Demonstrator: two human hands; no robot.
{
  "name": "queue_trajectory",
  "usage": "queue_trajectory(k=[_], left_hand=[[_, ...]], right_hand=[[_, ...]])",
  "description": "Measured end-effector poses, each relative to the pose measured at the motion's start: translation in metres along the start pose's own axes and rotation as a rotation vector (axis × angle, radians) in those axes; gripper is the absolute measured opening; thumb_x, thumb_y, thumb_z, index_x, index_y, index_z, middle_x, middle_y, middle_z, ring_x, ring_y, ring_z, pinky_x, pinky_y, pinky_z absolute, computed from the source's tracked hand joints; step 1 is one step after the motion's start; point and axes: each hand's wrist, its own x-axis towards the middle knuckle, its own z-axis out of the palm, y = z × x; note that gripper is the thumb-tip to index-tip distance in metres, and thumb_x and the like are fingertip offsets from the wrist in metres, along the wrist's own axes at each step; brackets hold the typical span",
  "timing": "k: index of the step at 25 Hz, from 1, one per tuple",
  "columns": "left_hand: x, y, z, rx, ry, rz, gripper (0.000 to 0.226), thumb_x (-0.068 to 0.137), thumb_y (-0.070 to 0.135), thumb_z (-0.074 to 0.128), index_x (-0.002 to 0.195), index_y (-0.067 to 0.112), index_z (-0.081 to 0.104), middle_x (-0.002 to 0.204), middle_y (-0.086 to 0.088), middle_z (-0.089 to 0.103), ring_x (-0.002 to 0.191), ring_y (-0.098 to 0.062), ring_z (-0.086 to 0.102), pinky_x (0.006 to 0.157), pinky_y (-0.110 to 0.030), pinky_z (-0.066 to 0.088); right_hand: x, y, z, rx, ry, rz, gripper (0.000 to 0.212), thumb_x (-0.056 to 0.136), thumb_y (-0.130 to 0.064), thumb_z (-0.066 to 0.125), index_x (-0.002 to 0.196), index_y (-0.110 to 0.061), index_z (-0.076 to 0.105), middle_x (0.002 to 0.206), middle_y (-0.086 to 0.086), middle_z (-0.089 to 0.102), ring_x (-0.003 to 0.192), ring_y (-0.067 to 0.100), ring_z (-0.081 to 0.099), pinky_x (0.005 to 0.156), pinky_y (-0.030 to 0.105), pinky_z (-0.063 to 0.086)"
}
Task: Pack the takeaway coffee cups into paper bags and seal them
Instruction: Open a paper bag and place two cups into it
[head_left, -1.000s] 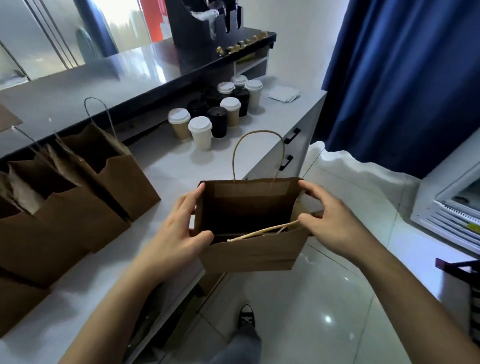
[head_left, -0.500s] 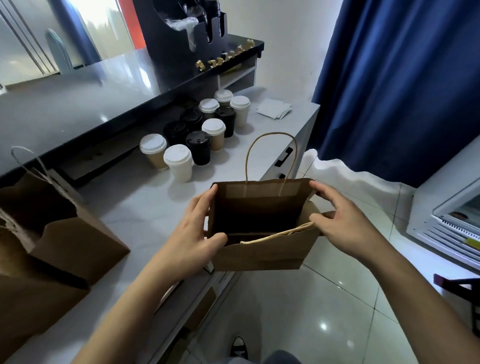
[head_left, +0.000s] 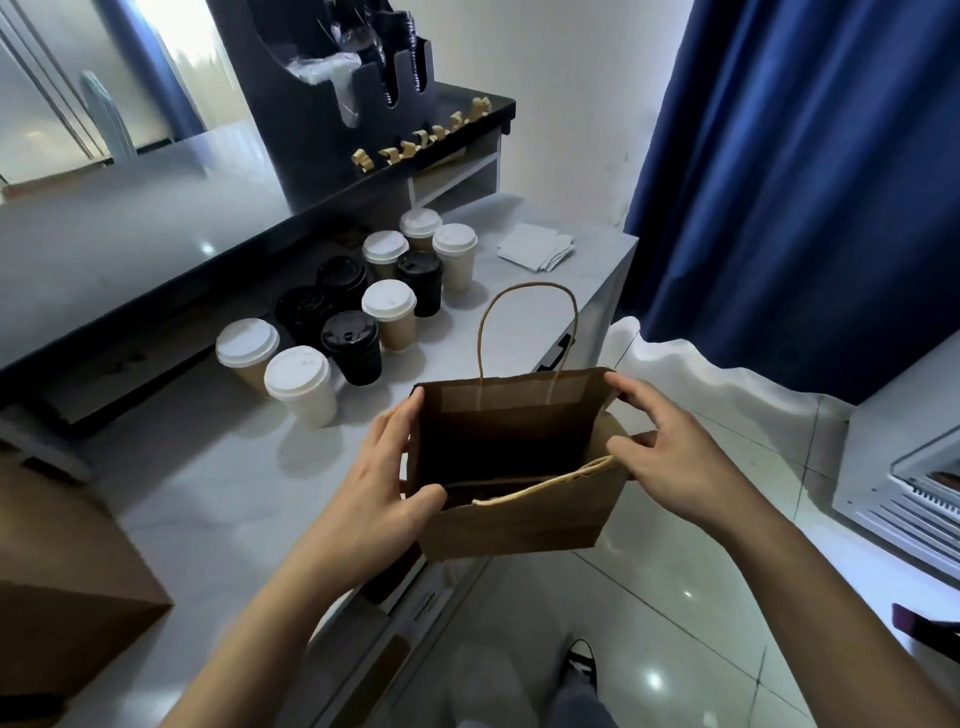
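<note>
At the far left, another brown bag (head_left: 62, 571) sat on the counter (head_left: 208, 493), its contents hidden. Next along, the takeaway cups (head_left: 353, 306), white lids and black, stood clustered at the back of the counter, none packed as far as could be seen. Then the left hand (head_left: 384, 483) pinched the left rim of the paper bag (head_left: 511, 467), thumb inside, and the right hand (head_left: 670, 447) gripped the right rim, spreading the mouth wide just off the counter's edge. It looked empty inside, so filling and sealing were all still ahead.
</note>
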Motion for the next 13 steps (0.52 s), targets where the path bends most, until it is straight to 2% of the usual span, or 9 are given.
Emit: queue_trajectory(k=[4,8,13], left_hand=[[0.054,0.022,0.024,0.0,0.056,-0.044,0.09,0.077,0.03,0.052,0.158,0.044,0.014,0.149,0.027,0.026,0.135,0.004,0.034,0.091,-0.015,0.048],[0.095,0.037,0.043,0.002,0.115,-0.111,0.09,0.078,0.031,0.053,0.158,0.044,0.014,0.151,0.028,0.023,0.129,0.013,0.034,0.088,-0.013,0.047],[0.134,0.045,0.057,0.003,0.201,-0.168,0.09,0.078,0.03,0.053,0.158,0.041,0.014,0.152,0.026,0.023,0.133,0.005,0.035,0.087,-0.014,0.048]], right_hand=[[0.065,0.01,-0.04,0.0,-0.051,-0.052,0.067,0.097,-0.014,0.059,0.149,-0.05,0.037,0.147,-0.013,0.045,0.101,0.019,0.066,0.094,0.043,0.057],[0.125,0.018,-0.068,-0.003,-0.141,-0.086,0.068,0.097,-0.012,0.06,0.147,-0.051,0.038,0.136,-0.015,0.048,0.106,0.02,0.064,0.099,0.046,0.056],[0.193,0.022,-0.081,-0.048,-0.245,-0.13,0.069,0.097,-0.016,0.061,0.146,-0.057,0.035,0.157,-0.011,0.039,0.126,0.027,0.057,0.102,0.052,0.053]])
